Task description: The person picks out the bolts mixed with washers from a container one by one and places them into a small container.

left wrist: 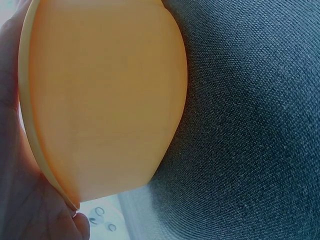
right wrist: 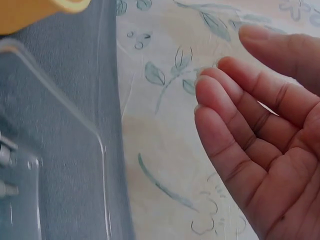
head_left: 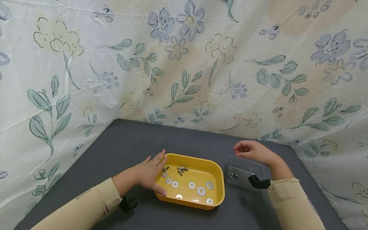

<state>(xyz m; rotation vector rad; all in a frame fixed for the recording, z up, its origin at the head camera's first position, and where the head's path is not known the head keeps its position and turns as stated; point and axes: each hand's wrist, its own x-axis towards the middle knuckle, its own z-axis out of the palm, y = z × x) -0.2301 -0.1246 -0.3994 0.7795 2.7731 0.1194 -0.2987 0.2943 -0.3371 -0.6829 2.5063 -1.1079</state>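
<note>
- Yellow tray (head_left: pixel 218 187) sits on the grey mat (head_left: pixel 120 143), near the front edge, in the middle between the two arms.
- Left hand (head_left: pixel 149 174) lies flat against the tray's left wall, fingers straight and together, thumb along the near-left corner. It steadies the tray; it doesn't grip it.
- Right hand (head_left: pixel 253 150) hangs over the clear plate (head_left: pixel 244 169) just right of the tray, fingers loosely curled and holding nothing, per the right wrist view.
- Washers (head_left: pixel 201 191) lie flat and scattered on the tray floor; bolts (head_left: pixel 181 170) cluster toward its far-left side.
- Handling, by judgement: the tray looks like thin, light plastic and would likely slide on the mat, so brace a wall or pinch the rim.
- Washers are thin, smooth and hard to lift flat: slide one to a wall, then pinch its edge.
- Bolts are rigid and may roll; take them by the shank.
- A bolt (head_left: pixel 233 175) already sits at the clear plate's left corner.
</note>
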